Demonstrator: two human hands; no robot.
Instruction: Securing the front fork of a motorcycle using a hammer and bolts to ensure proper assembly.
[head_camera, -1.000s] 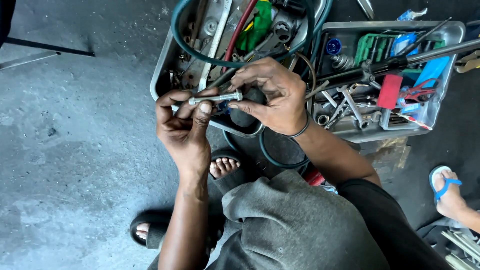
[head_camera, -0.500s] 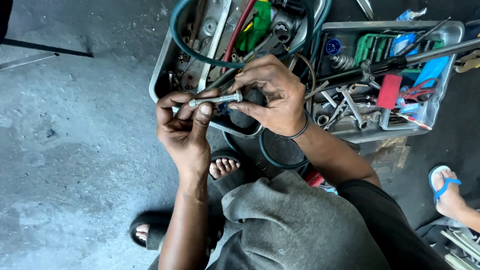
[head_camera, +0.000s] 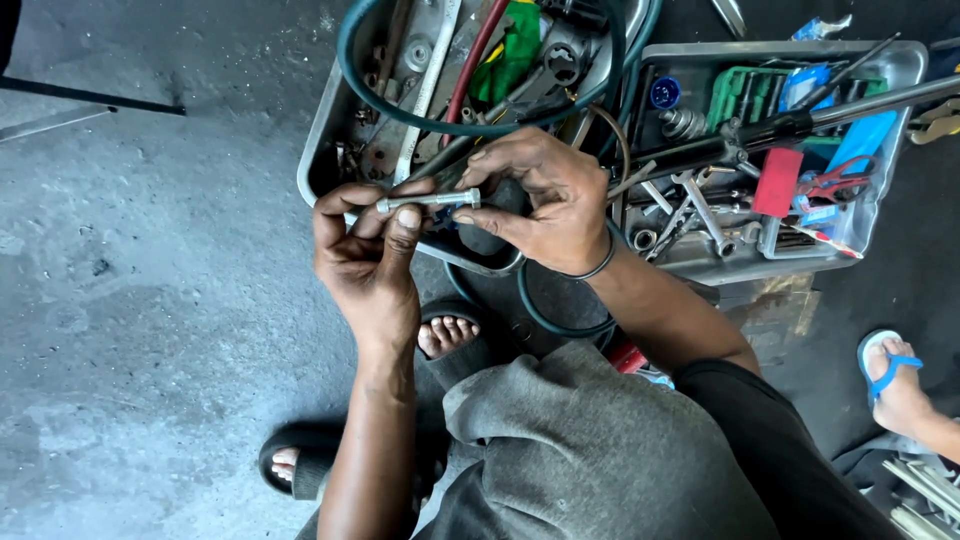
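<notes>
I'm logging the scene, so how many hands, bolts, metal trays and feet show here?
Hands: 2, left hand and right hand
Bolts held: 1 bolt
Metal trays: 2, left tray and right tray
Feet: 3
Total: 8

Bare concrete floor fills the left of the frame, open for passage. Two crowded tool trays and a looped hose block the upper middle and right.

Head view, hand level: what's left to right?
Concrete floor → left hand → bolt → right hand → wrenches → red block → scissors
</notes>
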